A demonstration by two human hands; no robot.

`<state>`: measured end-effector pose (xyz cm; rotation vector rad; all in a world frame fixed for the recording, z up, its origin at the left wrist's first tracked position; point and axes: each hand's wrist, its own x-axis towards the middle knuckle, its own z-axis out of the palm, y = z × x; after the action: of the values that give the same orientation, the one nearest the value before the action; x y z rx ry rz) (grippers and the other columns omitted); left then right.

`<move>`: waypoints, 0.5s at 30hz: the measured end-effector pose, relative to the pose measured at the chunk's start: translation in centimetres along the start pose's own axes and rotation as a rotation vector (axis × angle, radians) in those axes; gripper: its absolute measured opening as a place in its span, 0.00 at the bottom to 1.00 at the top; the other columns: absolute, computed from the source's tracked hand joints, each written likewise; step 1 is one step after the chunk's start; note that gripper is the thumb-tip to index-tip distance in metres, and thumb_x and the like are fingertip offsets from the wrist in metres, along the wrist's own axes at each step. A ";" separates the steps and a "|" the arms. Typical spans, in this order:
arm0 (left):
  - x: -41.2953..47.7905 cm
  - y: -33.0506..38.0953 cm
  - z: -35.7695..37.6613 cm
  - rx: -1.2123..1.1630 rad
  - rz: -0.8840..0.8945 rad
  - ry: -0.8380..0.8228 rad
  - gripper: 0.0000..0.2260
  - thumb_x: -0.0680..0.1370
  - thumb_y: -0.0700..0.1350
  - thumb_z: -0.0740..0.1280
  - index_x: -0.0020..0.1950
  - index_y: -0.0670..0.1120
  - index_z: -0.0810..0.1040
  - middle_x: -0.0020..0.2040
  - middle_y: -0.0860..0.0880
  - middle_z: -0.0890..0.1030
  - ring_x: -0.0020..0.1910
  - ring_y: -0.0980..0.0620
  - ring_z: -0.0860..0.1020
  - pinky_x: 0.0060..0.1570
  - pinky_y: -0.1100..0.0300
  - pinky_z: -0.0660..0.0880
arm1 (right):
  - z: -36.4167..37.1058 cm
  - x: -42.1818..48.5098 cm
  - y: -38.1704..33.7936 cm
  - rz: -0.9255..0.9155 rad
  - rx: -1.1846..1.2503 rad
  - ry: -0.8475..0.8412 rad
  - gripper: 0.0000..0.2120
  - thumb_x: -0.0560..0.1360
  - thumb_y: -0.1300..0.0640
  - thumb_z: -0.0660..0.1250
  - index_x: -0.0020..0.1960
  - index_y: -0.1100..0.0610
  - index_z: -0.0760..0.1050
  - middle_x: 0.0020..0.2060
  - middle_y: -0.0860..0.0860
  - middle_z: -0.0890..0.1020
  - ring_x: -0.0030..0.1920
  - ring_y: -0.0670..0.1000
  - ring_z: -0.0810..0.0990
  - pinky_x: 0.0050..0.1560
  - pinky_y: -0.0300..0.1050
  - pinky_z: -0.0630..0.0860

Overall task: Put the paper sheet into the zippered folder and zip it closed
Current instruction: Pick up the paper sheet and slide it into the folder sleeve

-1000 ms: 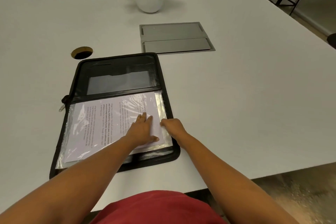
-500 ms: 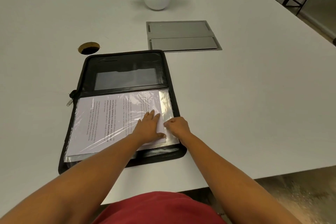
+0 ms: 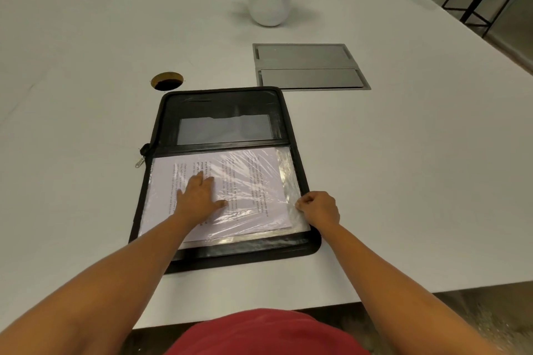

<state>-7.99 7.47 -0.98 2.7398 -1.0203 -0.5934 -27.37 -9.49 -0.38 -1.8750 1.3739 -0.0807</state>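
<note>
While open, folder [image 3: 225, 106] on white table [image 3: 403, 153]

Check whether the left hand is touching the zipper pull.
Apart. The head view shows the left hand lying flat over the paper sheet, with bare sheet and the folder edge between it and the zipper pull.

Light was soft & even, bench [image 3: 86, 66] bright w/ only faint shadows. White glare streaked the plastic sleeve [image 3: 253, 179] mid-frame. Wide-angle bend showed at edges; top of frame was dim, slightly soft.
</note>
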 end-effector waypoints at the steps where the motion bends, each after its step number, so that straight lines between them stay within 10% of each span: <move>1: -0.1 -0.7 0.0 0.006 -0.025 0.007 0.34 0.74 0.58 0.65 0.74 0.46 0.56 0.77 0.44 0.50 0.76 0.44 0.49 0.71 0.39 0.52 | 0.0 -0.1 0.0 -0.002 -0.017 0.009 0.04 0.73 0.59 0.66 0.43 0.54 0.80 0.46 0.53 0.83 0.44 0.53 0.78 0.43 0.43 0.74; 15: -0.4 -6.6 -0.9 -0.128 -0.308 0.000 0.33 0.74 0.57 0.65 0.73 0.48 0.56 0.76 0.39 0.50 0.73 0.35 0.50 0.69 0.35 0.54 | 1.5 -2.4 -1.1 0.116 -0.212 0.089 0.23 0.73 0.53 0.65 0.65 0.59 0.64 0.61 0.59 0.70 0.60 0.60 0.71 0.56 0.51 0.72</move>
<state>-3.96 12.66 -1.86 2.7993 -0.5396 -0.6760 -26.77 -6.59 0.15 -1.9798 1.6024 0.0426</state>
